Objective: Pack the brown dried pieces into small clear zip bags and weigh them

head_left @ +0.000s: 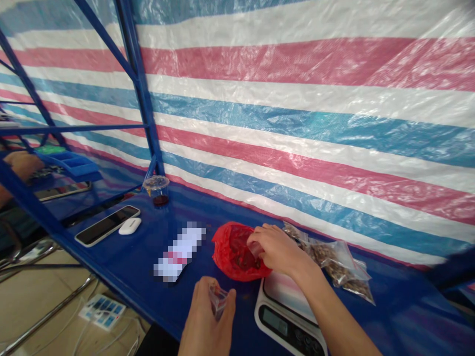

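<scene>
Just ahead of the body, the right hand (276,249) reaches low over a digital kitchen scale (285,316), its fingers pinched narrowly on a small clear plastic piece (255,250) at the mouth of a red plastic bag (232,257). Nearer the body, the upright left hand (204,321) grips a small clear plastic sachet (218,300). Zip bags of dried chips (334,264) lie just beyond the right hand.

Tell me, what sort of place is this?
It looks like a makeshift packing bench, probably for weighing out small portions: there's a digital scale, zip bags of brown bits, and a red plastic bag, all beside a striped tarp.
</scene>
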Available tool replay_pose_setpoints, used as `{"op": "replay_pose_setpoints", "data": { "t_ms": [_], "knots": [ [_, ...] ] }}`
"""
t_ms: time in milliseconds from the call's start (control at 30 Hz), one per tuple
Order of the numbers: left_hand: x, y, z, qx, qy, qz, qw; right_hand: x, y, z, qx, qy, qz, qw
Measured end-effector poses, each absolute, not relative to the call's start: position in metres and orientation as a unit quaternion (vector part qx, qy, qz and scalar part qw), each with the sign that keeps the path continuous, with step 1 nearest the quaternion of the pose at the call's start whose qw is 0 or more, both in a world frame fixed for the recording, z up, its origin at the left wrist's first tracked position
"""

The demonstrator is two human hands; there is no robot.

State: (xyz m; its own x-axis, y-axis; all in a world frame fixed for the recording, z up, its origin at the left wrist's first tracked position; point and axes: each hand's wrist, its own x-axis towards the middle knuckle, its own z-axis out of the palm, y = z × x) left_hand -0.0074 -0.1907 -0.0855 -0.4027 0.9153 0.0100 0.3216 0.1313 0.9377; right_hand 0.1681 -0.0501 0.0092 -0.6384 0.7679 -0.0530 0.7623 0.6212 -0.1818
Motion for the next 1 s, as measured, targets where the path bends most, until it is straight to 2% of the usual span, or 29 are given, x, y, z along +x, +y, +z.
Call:
{"op": "replay_pose_setpoints", "data": {
  "t_ms": [67, 300, 433, 567, 667, 833, 1000],
  "knots": [
    [0.008, -0.195, -0.093, 0.464, 0.654, 0.447, 0.396, 0.167, -0.049, 0.005, -0.446, -0.889, 0.106, -0.007],
    [0.035, -0.158, -0.096, 0.357, 0.609, 0.525, 0.475, 0.154, -0.062, 0.006, -0.466, -0.868, 0.17, 0.011],
    [0.014, -0.133, -0.089, 0.347, 0.621, 0.546, 0.442, 0.147, -0.066, 0.011, -0.422, -0.878, 0.215, 0.066],
    [-0.01, -0.12, -0.079, 0.417, 0.636, 0.529, 0.378, 0.151, -0.061, 0.017, -0.442, -0.877, 0.141, 0.126],
    [-0.02, -0.119, -0.07, 0.465, 0.642, 0.511, 0.332, 0.152, -0.06, 0.016, -0.434, -0.887, 0.123, 0.101],
    [-0.018, -0.137, -0.066, 0.445, 0.676, 0.515, 0.283, 0.143, -0.066, 0.006, -0.43, -0.872, 0.223, 0.069],
    [-0.009, -0.158, -0.071, 0.442, 0.657, 0.505, 0.344, 0.14, -0.067, 0.003, -0.441, -0.854, 0.258, 0.097]
  ]
}}
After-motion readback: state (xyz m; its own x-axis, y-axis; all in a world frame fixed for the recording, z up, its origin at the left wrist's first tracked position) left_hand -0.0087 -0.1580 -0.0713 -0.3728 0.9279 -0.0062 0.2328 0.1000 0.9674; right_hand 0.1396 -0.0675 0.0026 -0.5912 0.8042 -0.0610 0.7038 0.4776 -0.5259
